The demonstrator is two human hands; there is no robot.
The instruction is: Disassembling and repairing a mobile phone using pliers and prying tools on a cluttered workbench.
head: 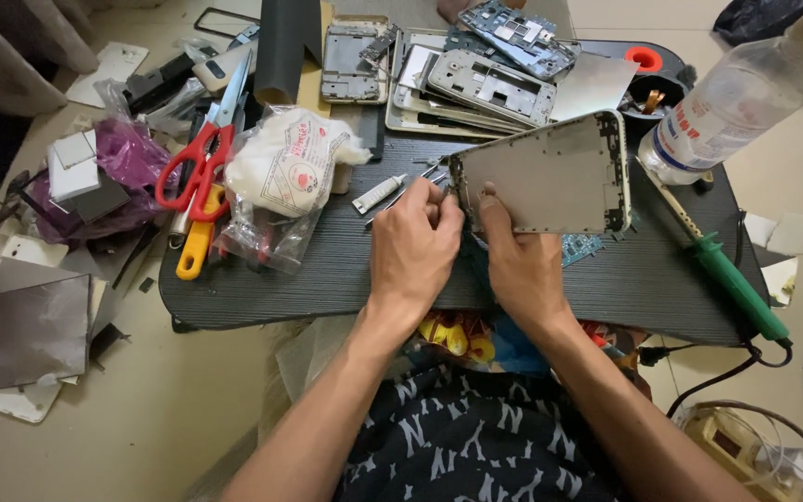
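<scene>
Right hand [519,260] pinches the phone mid-frame [550,177] at its lower left edge; left hand [413,246] is closed on tweezers [411,191]. Frame looks thin, light, stiff, bendable: grip edges.

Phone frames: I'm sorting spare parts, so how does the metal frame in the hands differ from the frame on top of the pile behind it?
The metal frame is gripped by the right hand, tilted up off the dark table, with the left hand closed at its left edge. The frame on the pile lies flat and untouched. The held one shows a plain, mostly solid plate; the piled one has several cut-outs. Both are silver-grey rounded rectangles.
</scene>
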